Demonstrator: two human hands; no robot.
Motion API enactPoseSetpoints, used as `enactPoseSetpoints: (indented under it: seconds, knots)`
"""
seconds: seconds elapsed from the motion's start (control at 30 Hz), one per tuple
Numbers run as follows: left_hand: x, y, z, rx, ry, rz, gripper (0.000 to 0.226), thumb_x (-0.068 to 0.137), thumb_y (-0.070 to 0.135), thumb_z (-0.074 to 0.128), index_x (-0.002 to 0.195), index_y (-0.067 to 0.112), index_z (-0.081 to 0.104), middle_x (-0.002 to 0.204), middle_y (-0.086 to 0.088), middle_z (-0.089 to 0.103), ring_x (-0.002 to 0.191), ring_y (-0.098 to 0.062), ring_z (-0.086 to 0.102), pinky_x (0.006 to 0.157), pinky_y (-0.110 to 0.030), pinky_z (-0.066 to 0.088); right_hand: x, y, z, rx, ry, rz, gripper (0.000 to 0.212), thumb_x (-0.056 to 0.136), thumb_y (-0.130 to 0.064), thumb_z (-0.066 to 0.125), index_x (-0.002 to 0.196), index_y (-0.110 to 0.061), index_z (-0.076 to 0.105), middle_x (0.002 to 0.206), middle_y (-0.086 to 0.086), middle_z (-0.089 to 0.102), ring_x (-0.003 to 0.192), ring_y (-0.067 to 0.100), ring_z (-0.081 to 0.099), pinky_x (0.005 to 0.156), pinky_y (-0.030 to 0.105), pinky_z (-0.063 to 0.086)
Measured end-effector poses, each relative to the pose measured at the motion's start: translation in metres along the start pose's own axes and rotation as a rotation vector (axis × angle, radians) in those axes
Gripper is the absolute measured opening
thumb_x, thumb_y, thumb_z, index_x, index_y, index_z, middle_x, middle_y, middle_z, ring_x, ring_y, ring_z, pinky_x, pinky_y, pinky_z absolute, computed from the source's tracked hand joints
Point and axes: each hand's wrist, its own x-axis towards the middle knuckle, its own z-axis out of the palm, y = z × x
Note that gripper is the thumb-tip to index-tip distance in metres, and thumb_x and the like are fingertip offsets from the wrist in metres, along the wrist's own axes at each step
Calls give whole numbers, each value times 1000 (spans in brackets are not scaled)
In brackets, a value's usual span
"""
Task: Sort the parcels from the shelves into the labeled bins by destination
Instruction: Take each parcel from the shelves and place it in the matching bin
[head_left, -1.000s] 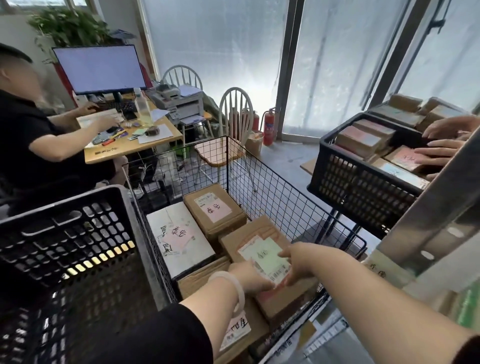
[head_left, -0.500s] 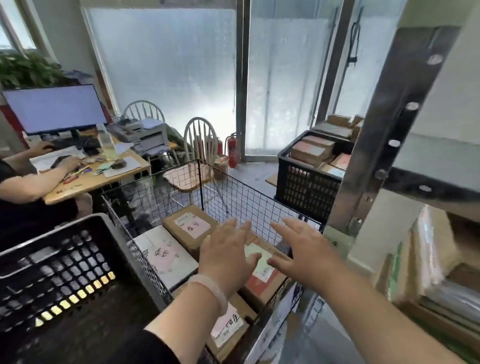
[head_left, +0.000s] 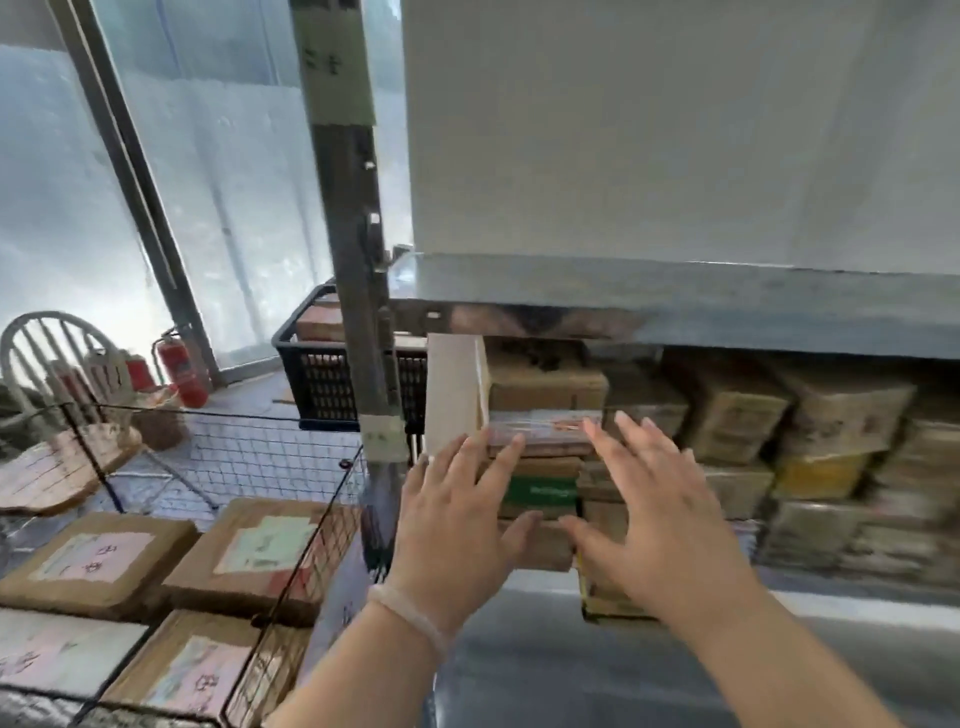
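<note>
Both my hands are raised in front of a metal shelf (head_left: 675, 301) stacked with brown cardboard parcels (head_left: 737, 415). My left hand (head_left: 457, 525), with a pale bracelet on the wrist, is open with fingers spread, just short of a stack holding a green-labelled parcel (head_left: 540, 488). My right hand (head_left: 654, 514) is open too, fingers spread, close to the same stack; whether it touches the parcels I cannot tell. At lower left a wire mesh bin (head_left: 311, 514) holds several flat parcels with pink and green labels (head_left: 260, 551).
The shelf's grey upright post (head_left: 358, 291) stands between the wire bin and the shelf. A black plastic crate (head_left: 322, 379) with parcels sits behind the post. A wooden chair (head_left: 62, 457) and red fire extinguishers (head_left: 182, 369) are at far left by the glass door.
Both hands let go of the green-labelled parcel in the wire bin, lifted off it and swung right toward the shelf stack. My view turned right from the bin to the shelf.
</note>
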Motion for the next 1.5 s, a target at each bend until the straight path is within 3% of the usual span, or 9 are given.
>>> enactPoseSetpoints:
  seconds: [0.1, 0.3, 0.4, 0.53, 0.77, 0.93, 1.07, 1.2, 1.5]
  knots:
    - [9, 55, 6, -13, 46, 127, 67, 84, 64, 36, 144, 33, 41, 143, -2, 51, 132, -27, 48, 107, -50, 40, -28, 45, -34, -33, 16, 136, 85, 85, -71, 46, 154, -41, 8, 163, -7, 7, 151, 14, -3, 122, 41, 3]
    - [18, 185, 28, -37, 60, 340, 69, 92, 66, 37, 152, 43, 12, 161, 5, 22, 148, -19, 20, 120, -44, 20, -99, 143, -94, -137, 30, 342, 88, 81, -75, 48, 153, -41, 9, 163, -8, 6, 151, 17, 1, 121, 43, 6]
    - [18, 269, 42, -104, 43, 399, 69, 94, 64, 38, 153, 43, 8, 162, 8, 16, 149, -17, 15, 121, -43, 15, -144, 202, -133, -188, 21, 423, 85, 84, -73, 46, 152, -44, 5, 163, -10, 7, 150, 15, 3, 122, 41, 8]
    - [11, 388, 66, -164, 37, 495, 66, 93, 64, 37, 152, 42, 15, 159, 7, 24, 146, -17, 22, 119, -42, 18, -209, 289, -183, -233, 41, 523, 83, 82, -74, 47, 152, -42, 14, 159, -9, 22, 146, 14, 18, 120, 40, 22]
    - [3, 562, 102, -223, 8, 655, 65, 88, 63, 36, 147, 36, 36, 141, 6, 50, 130, -18, 46, 106, -38, 40, -307, 413, -249, -276, 81, 672, 78, 83, -71, 48, 151, -43, 22, 155, -16, 29, 142, 8, 26, 118, 32, 24]
    - [7, 645, 129, -246, -41, 735, 65, 86, 62, 42, 144, 33, 43, 138, 2, 53, 126, -21, 51, 100, -42, 46, -344, 479, -271, -270, 82, 763, 79, 84, -70, 48, 151, -44, 16, 156, -13, 24, 144, 10, 22, 119, 33, 22]
    - [24, 703, 157, -264, -84, 767, 68, 83, 64, 36, 144, 34, 42, 141, 1, 50, 128, -23, 49, 101, -45, 46, -353, 530, -274, -265, 65, 828, 80, 86, -68, 48, 153, -43, 11, 158, -11, 18, 146, 10, 16, 120, 32, 17]
    - [48, 754, 201, -276, -142, 803, 72, 84, 66, 27, 149, 36, 32, 148, 0, 43, 135, -23, 40, 107, -44, 40, -351, 588, -269, -263, 28, 870, 80, 87, -67, 49, 153, -43, 11, 159, -11, 15, 147, 10, 13, 119, 31, 15]
    - [117, 853, 283, -257, -295, 867, 67, 95, 59, 40, 154, 38, 16, 159, 2, 21, 145, -22, 19, 117, -39, 19, -319, 722, -274, -299, -41, 927, 76, 90, -61, 50, 153, -38, 15, 160, -8, 18, 147, 12, 15, 118, 29, 14]
